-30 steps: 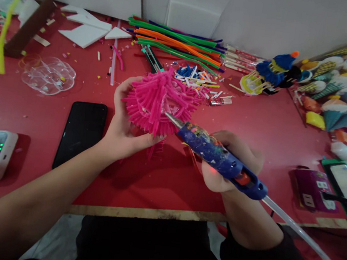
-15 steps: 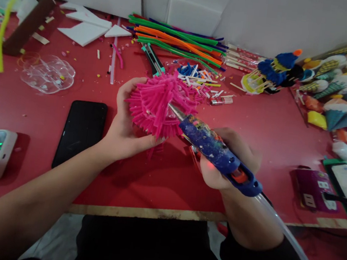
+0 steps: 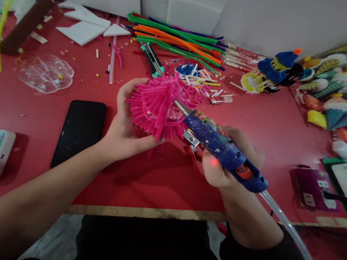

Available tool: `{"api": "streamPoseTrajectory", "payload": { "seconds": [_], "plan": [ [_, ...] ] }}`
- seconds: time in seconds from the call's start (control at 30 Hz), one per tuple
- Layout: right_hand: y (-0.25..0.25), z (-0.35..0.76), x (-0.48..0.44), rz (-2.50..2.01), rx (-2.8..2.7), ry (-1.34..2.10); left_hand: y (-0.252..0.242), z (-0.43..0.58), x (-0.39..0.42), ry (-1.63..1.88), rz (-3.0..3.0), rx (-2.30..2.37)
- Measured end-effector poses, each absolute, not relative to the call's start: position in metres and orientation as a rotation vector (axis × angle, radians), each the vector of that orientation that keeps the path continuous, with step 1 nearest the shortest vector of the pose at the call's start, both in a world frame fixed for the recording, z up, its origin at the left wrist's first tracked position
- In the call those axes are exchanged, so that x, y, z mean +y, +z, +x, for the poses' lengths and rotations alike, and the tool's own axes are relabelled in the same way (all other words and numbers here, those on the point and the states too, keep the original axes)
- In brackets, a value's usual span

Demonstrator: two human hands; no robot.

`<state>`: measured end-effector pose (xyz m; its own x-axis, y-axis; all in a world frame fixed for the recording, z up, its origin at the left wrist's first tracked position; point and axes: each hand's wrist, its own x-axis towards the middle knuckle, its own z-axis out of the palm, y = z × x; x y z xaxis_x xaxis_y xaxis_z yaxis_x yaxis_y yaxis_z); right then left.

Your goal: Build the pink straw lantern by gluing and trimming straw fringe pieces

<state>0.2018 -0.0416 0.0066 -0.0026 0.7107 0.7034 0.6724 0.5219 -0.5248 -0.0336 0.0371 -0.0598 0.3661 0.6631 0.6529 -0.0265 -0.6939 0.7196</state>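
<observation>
Glue gun (image 3: 221,150) rose into bristle ball (image 3: 155,109); phone (image 3: 80,132) nearby.

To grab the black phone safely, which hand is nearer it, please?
Left. The left hand, holding the pink ball, is just right of the phone; the right hand, holding the glue gun, is farther right.

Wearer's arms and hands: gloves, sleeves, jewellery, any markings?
Both hands are bare: no gloves, rings or watch show on the left hand or right hand. The left forearm is uncovered to the picture's edge. The right forearm is uncovered up to a black sleeve near the elbow. No markings visible.
</observation>
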Motion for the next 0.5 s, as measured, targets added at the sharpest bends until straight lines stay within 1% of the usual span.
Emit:
{"api": "streamPoseTrajectory", "payload": {
  "seconds": [0.17, 0.33, 0.5],
  "plan": [
    [0.0072, 0.201, -0.0411, -1.189, -1.696, 0.02, -0.0612, -0.0338, 0.0384, 1.38, 1.978, 0.569],
    [0.0057, 0.2043, -0.0413, -1.202, -1.695, 0.076, -0.0566, -0.0347, 0.0372, 1.35, 2.055, 0.578],
    [0.0048, 0.203, -0.0402, -1.188, -1.712, 0.03, -0.0543, -0.0354, 0.0367, 1.34, 2.07, 0.614]
  ]
}}
